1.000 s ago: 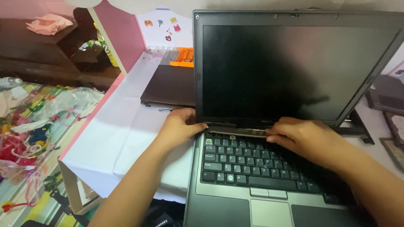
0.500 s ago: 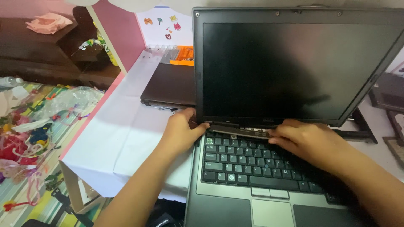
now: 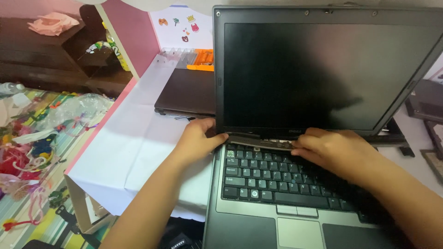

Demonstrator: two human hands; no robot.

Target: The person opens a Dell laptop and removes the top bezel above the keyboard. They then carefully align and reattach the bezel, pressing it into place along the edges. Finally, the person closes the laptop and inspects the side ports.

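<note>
Prying up the narrow hinge cover strip (image 3: 260, 141) at centre frame, between the dark screen (image 3: 323, 74) and keyboard (image 3: 281, 177) of the open grey laptop (image 3: 244, 226). Left hand (image 3: 196, 140) pinching the strip's left end with thumb on top; right hand (image 3: 334, 150) curled over its right end, fingertips gripping. Lifting evenly at both ends, avoiding twisting or strain on anything beneath. Second closed laptop (image 3: 187, 94) lying upper centre on white paper (image 3: 134, 147).

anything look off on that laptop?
Yes. The narrow grey trim strip between the black keyboard and dark screen sits lifted and askew, not flush. The left hand and right hand grip its ends.
</note>
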